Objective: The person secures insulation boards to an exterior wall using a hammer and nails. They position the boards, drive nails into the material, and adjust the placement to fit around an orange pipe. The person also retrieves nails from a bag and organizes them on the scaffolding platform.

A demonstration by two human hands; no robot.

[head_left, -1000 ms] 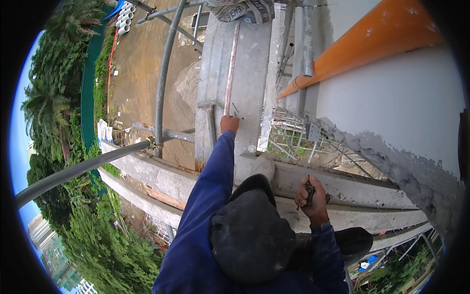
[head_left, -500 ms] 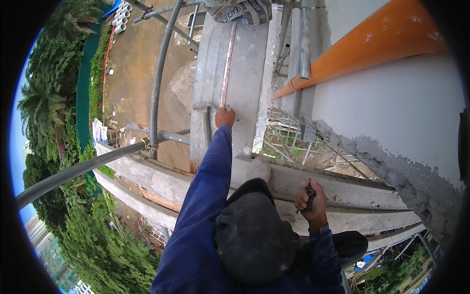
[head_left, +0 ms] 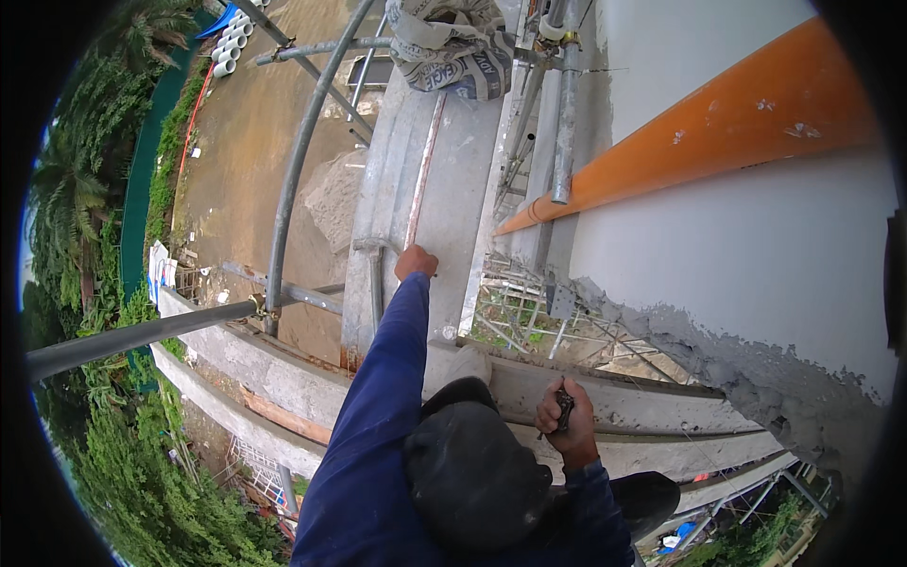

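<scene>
On a grey board (head_left: 460,203) high among scaffold tubes (head_left: 302,151), I see the left hand (head_left: 416,263) reaching forward from a blue sleeve (head_left: 376,387). Its fingers are curled at the near end of a long, thin strip (head_left: 427,170), whitish with reddish stains; I cannot tell from here whether they grip it. The strip lies lengthwise along the board, running from the hand up to a crumpled printed bag (head_left: 453,52) at the far end. Just left of the hand I make out a hammer-shaped tool (head_left: 376,279), also on the board.

The right hand (head_left: 576,437) is well apart from the left, lower and to the right, with its fingers closed around a small dark tool (head_left: 565,408). I view it above concrete beams (head_left: 642,406) that cross beneath both arms.

To my right, an orange pipe (head_left: 718,113) slants across a pale wall (head_left: 727,246) whose lower edge is rough and broken. Down on my left I have brown ground (head_left: 236,161) with a heap of sand (head_left: 333,203), stacked white pipes (head_left: 231,45), a green fence (head_left: 142,198) and trees (head_left: 76,142) beyond it.
</scene>
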